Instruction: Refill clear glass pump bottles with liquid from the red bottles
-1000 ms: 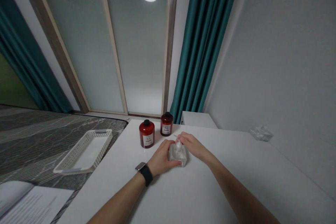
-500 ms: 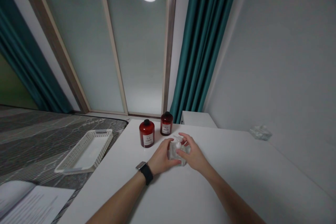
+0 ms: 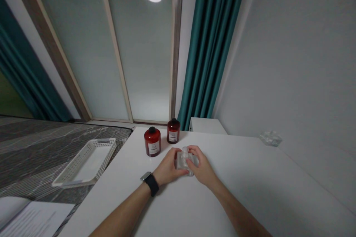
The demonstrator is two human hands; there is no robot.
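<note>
A clear, squarish pump bottle (image 3: 182, 161) stands on the white table (image 3: 178, 207) between my hands. Its pale, rounded pump top (image 3: 185, 150) rises above my fingers. My left hand (image 3: 167, 168), with a dark watch on the wrist, is wrapped round the bottle's left side, thumb along the near face. From the right, my right hand (image 3: 204, 166) holds it too, thumb on the front and fingers behind; the fingertips are partly hidden. Beyond my left hand stand two red bottles with black caps and white labels, a nearer one (image 3: 152, 142) and a farther one (image 3: 173, 132).
To the left, a white perforated basket (image 3: 58, 182) and an open book (image 3: 41, 216) lie on a grey patterned surface. A crumpled clear plastic item (image 3: 270, 138) rests at the table's far right, by the wall. A white cabinet (image 3: 207, 126) stands behind the table.
My right hand's fingers have moved down from around the pump top and closed in on the bottle. The left hand keeps its hold. The whole view has shifted slightly.
</note>
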